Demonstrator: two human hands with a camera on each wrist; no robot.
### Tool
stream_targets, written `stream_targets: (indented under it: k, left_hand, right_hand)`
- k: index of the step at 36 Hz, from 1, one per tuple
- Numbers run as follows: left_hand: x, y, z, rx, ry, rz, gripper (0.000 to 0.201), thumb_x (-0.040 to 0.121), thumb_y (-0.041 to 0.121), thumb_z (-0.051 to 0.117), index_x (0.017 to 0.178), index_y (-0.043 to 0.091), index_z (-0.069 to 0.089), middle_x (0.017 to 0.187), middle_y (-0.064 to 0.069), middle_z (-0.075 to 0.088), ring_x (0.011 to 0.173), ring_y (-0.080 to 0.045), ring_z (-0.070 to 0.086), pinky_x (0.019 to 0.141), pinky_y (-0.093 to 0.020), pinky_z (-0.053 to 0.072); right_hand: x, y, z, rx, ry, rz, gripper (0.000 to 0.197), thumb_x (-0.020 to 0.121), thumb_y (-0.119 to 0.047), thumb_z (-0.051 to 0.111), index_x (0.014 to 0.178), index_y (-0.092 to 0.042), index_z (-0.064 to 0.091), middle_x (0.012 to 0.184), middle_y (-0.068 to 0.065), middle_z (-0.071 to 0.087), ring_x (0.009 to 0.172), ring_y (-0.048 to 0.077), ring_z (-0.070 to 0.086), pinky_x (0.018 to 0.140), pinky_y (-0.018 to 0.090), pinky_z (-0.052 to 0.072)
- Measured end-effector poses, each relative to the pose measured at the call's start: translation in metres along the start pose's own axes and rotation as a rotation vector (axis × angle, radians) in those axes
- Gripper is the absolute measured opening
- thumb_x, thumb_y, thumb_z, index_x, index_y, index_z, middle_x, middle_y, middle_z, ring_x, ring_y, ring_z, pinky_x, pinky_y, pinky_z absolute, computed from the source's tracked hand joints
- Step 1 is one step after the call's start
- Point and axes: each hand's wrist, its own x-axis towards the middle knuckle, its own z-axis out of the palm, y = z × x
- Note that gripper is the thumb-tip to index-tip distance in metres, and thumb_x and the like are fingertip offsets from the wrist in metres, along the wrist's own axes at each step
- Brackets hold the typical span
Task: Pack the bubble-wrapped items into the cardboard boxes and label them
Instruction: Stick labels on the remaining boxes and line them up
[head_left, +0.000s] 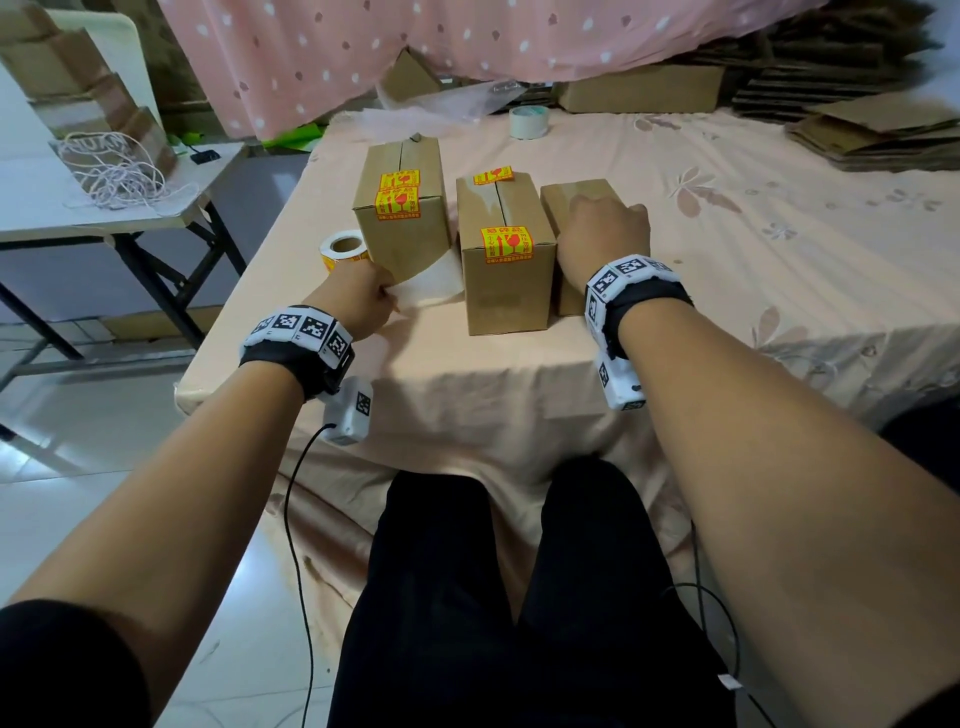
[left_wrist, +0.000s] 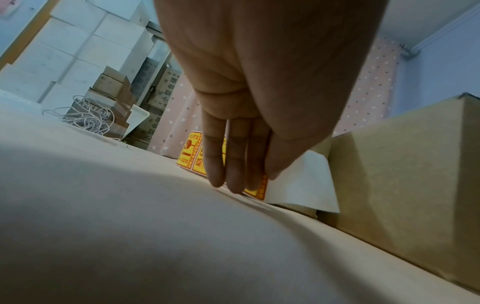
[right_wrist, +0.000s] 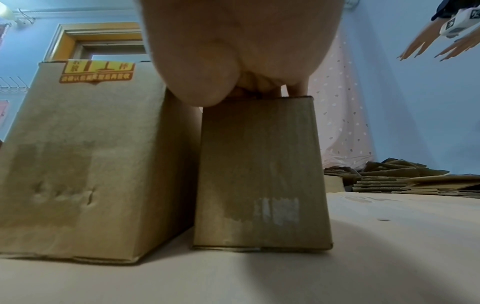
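Observation:
Three cardboard boxes stand in a row on the peach-clothed table (head_left: 779, 249). The left box (head_left: 402, 208) carries two yellow fragile labels. The middle box (head_left: 506, 260) (right_wrist: 85, 154) has one on its near top edge and one at its far end. The smaller right box (head_left: 584, 195) (right_wrist: 259, 174) shows no label; my right hand (head_left: 602, 218) (right_wrist: 246, 90) grips it from above, thumb down its left side. My left hand (head_left: 387, 299) (left_wrist: 259, 181) pinches the white backing strip (head_left: 431, 283) (left_wrist: 306, 181) that runs from the yellow label roll (head_left: 345, 249) beside the left box.
A roll of packing tape (head_left: 527, 122) and clear plastic wrap (head_left: 447, 104) lie at the back of the table, with a larger carton (head_left: 644, 88) behind. Flattened cardboard (head_left: 872, 135) is stacked far right. A folding side table (head_left: 104, 218) with white cord stands left.

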Motion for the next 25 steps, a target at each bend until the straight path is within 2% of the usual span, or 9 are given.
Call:
stream_targets:
  k: [6, 11, 14, 18, 20, 25]
  left_hand:
    - [0.003, -0.005, 0.0, -0.014, -0.05, -0.023, 0.015, 0.086, -0.007, 0.058, 0.095, -0.003, 0.07, 0.095, -0.017, 0.069, 0.089, -0.034, 0.063, 0.082, -0.043, 0.055]
    - [0.004, -0.012, 0.0, -0.073, -0.088, -0.025, 0.021, 0.085, -0.011, 0.059, 0.097, 0.0, 0.073, 0.09, -0.014, 0.07, 0.081, -0.031, 0.067, 0.074, -0.04, 0.06]
    - [0.002, -0.012, 0.001, -0.1, -0.094, -0.019, 0.029, 0.083, -0.016, 0.053, 0.101, -0.002, 0.072, 0.091, -0.016, 0.069, 0.081, -0.029, 0.067, 0.071, -0.04, 0.061]
    - [0.002, -0.013, 0.002, -0.129, -0.075, -0.001, 0.022, 0.09, -0.008, 0.052, 0.095, 0.001, 0.071, 0.087, -0.011, 0.07, 0.064, -0.016, 0.066, 0.064, -0.031, 0.057]
    - [0.002, -0.014, 0.002, -0.126, -0.077, -0.023, 0.018, 0.092, -0.003, 0.054, 0.094, 0.001, 0.071, 0.087, -0.009, 0.072, 0.063, -0.013, 0.067, 0.066, -0.028, 0.055]
    - [0.004, -0.015, 0.002, -0.12, -0.1, -0.074, 0.02, 0.093, -0.002, 0.052, 0.094, 0.001, 0.071, 0.091, -0.011, 0.073, 0.069, -0.018, 0.07, 0.07, -0.031, 0.056]
  right_hand:
    - [0.0, 0.0, 0.0, -0.01, -0.004, -0.003, 0.023, 0.088, -0.01, 0.041, 0.103, -0.01, 0.06, 0.101, 0.014, 0.067, 0.097, 0.034, 0.06, 0.091, 0.041, 0.038]
    - [0.0, 0.001, 0.001, -0.014, 0.002, -0.008, 0.024, 0.087, -0.01, 0.042, 0.102, -0.01, 0.06, 0.1, 0.014, 0.067, 0.095, 0.034, 0.061, 0.09, 0.041, 0.038]
    - [0.0, 0.001, 0.002, -0.017, 0.004, -0.009, 0.023, 0.087, -0.009, 0.041, 0.101, -0.01, 0.06, 0.099, 0.014, 0.067, 0.094, 0.035, 0.061, 0.09, 0.041, 0.038]
    - [0.0, 0.001, 0.002, -0.019, 0.004, -0.01, 0.024, 0.087, -0.01, 0.041, 0.101, -0.011, 0.06, 0.099, 0.014, 0.067, 0.094, 0.034, 0.061, 0.09, 0.041, 0.039]
    - [0.001, 0.001, 0.002, -0.019, 0.005, -0.011, 0.024, 0.087, -0.01, 0.041, 0.102, -0.011, 0.06, 0.099, 0.014, 0.068, 0.094, 0.034, 0.061, 0.09, 0.041, 0.039]
    - [0.0, 0.002, 0.001, -0.023, 0.005, -0.013, 0.023, 0.087, -0.011, 0.041, 0.101, -0.012, 0.059, 0.099, 0.013, 0.068, 0.095, 0.034, 0.061, 0.089, 0.04, 0.038]
